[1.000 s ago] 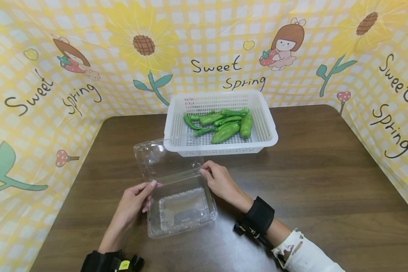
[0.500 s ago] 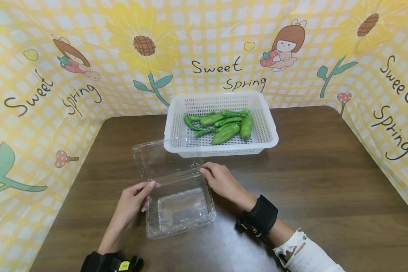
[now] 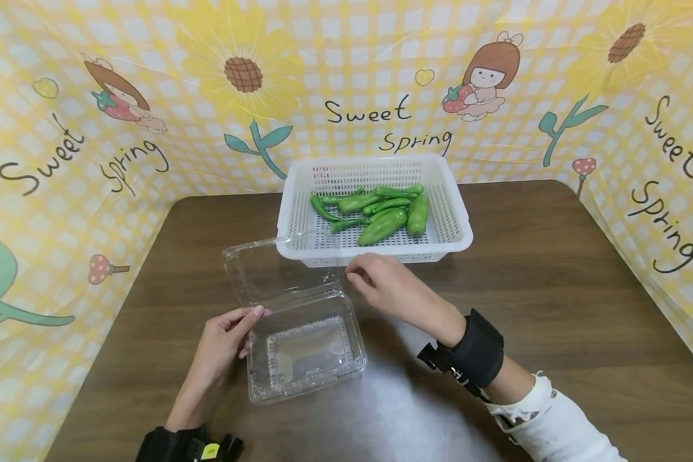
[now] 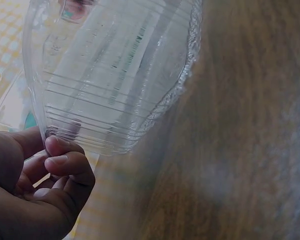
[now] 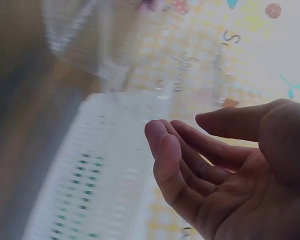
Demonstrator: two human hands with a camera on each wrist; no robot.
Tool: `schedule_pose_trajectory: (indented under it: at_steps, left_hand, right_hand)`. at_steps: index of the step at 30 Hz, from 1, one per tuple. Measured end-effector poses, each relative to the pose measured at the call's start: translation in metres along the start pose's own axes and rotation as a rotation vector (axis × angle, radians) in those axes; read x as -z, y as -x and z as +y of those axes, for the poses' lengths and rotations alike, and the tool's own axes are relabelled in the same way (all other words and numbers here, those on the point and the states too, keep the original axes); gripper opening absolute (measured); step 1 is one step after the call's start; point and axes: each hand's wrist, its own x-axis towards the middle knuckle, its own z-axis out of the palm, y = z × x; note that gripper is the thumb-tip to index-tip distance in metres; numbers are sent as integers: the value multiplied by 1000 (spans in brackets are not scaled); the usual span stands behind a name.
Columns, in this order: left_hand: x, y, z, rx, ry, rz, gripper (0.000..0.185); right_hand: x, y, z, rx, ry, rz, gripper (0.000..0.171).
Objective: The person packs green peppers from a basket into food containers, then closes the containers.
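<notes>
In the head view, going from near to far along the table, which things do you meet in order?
Left hand gripping the clear plastic container, right hand empty, white basket, green peppers.

One white basket (image 3: 456, 224) stands on the one table (image 3: 554, 289), beside one clear clamshell box (image 3: 306, 350). About seven green peppers (image 3: 381, 224) lie piled in the basket; overlap hides the exact count. Two hands show.

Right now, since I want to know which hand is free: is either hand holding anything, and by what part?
The left hand pinches the clear plastic clamshell box at its left rim. The right hand holds nothing.
</notes>
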Motion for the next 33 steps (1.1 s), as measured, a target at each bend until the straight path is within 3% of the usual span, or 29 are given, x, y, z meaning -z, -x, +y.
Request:
schedule_pose_trajectory:
  at_steps: [8, 15, 19, 28, 33]
  left_hand:
    - [4, -1, -1, 2, -28, -8, 41]
    - [4, -1, -1, 2, -31, -9, 42]
    - [4, -1, -1, 5, -39, -19, 41]
    - [4, -2, 1, -1, -25, -14, 43]
    - [3, -1, 3, 2, -22, -18, 41]
  right_hand:
    - [48, -23, -9, 104, 52, 91, 18]
    - [77, -55, 0, 1, 123, 97, 21]
    - [90, -69, 10, -30, 149, 78, 24]
    - [104, -96, 42, -4, 239, 76, 25]
    - [106, -111, 61, -31, 285, 26, 28]
